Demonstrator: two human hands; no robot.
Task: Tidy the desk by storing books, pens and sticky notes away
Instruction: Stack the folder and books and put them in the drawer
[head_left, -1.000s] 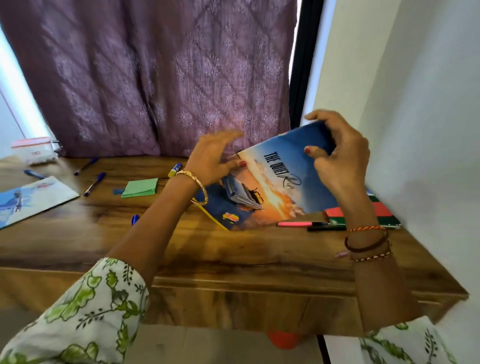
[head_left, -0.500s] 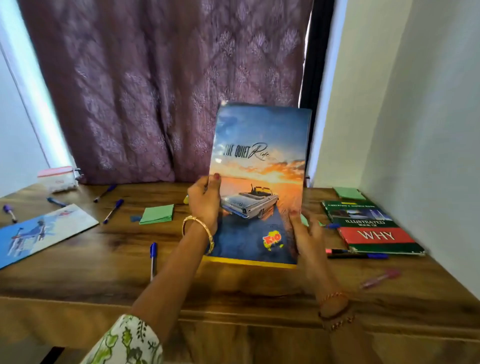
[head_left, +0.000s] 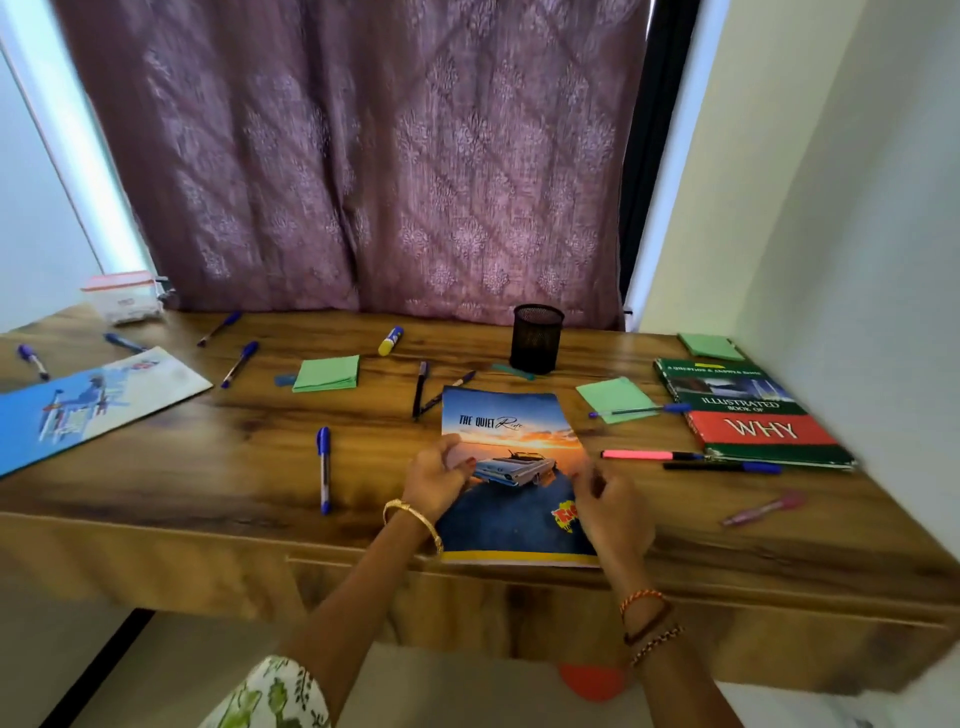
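Book flat on the desk, a hand at each long edge

The wooden desk (head_left: 156, 483) carries the blue-covered book (head_left: 506, 467) flat at its front edge, long axis running away from the person toward the black mesh pen cup (head_left: 536, 338) just behind it. A green-and-red book (head_left: 748, 410) lies well right of it, green sticky notes (head_left: 326, 373) and a blue pen (head_left: 323, 467) to its left. The left hand (head_left: 434, 480) grips the book's left edge, thumb on the cover; the right hand (head_left: 610, 512) curls over the lower right corner, though blur hides whether it pinches. Both are equally near, so lifting it likely takes both.
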